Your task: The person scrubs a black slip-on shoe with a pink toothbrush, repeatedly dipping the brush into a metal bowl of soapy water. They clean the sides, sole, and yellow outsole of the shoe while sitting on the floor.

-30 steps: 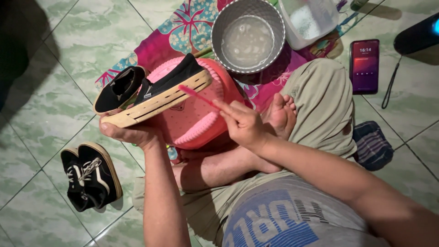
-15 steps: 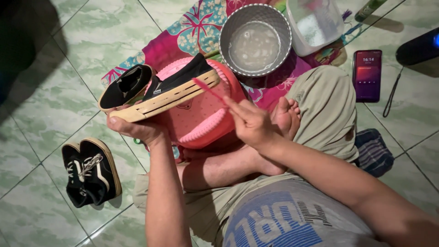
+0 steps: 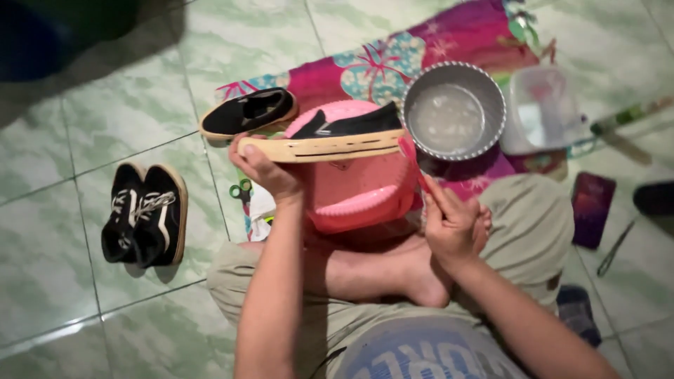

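Canvas slip-on shoe (image 3: 337, 133), black on top with a pale tan rubber sole, lies on its side across a round pink plastic basin (image 3: 365, 196), the long flat sole edge facing the camera and showing a few dark scuffs. The left hand (image 3: 270, 172) grips it from below near the heel end, fingers curled shut around the sole and thumb pressed over the edge. The right hand (image 3: 449, 224) is closed around the thin handle of a pink toothbrush (image 3: 414, 160), whose head sits just at the toe end of the shoe; whether the bristles touch the sole cannot be told. The basin has a smooth, rolled rim and rests against the person's crossed bare legs, with khaki shorts on either side. Just beyond the toothbrush stands a round metal bowl (image 3: 453, 112) with a crimped, scalloped rim, holding cloudy, soapy water. Beside it to the right is a clear plastic container (image 3: 540, 112), blurred. All of this rests on a bright patterned cloth (image 3: 379, 63) in magenta and teal, spread over glossy pale green marbled floor tiles (image 3: 91, 112). The matching black slip-on (image 3: 246, 114) lies on the cloth's edge, just left of the basin. Farther left on the tiles, well apart, a pair of black lace-up sneakers (image 3: 144, 214) with white laces and tan soles sit side by side. At the right, a dark phone (image 3: 592, 209) lies flat on the floor.
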